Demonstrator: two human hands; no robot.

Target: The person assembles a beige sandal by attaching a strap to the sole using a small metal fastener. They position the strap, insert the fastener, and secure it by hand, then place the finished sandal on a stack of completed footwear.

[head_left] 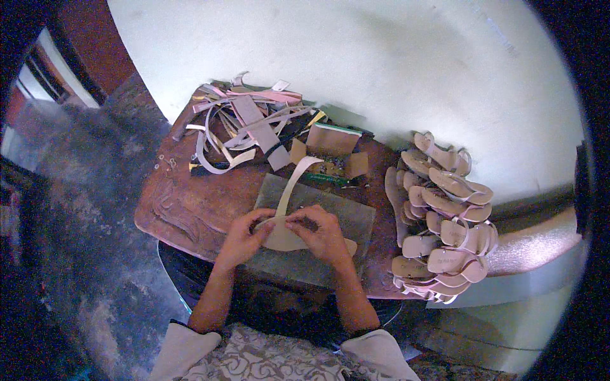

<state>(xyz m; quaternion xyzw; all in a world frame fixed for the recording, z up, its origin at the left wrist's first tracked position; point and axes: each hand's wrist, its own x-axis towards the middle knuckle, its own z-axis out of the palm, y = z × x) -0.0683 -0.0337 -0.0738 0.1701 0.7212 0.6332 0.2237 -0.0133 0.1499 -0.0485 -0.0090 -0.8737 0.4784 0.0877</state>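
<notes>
Over a dark grey mat [357, 219], a beige sandal [284, 240] lies sideways between my two hands. One long, pale strap [291, 188] rises from it and curves away toward a cardboard box. My left hand [246, 236] pinches a band of the sandal, with thumb and fingers closed. Close by on the right, my right hand [319, 232] is also closed, its fingertips pinching the strap where it meets the sandal. The sandal's other end shows past the right wrist. My fingers hide just how the strap and band join.
Mat and work rest on a dark wooden table [184, 206]. A tangled heap of strap pieces [254, 120] covers its far left. Behind the mat stands an open cardboard box [330, 143] with small bits inside. Stacked sandals [445, 209] line the right end, near a pale wall [356, 57].
</notes>
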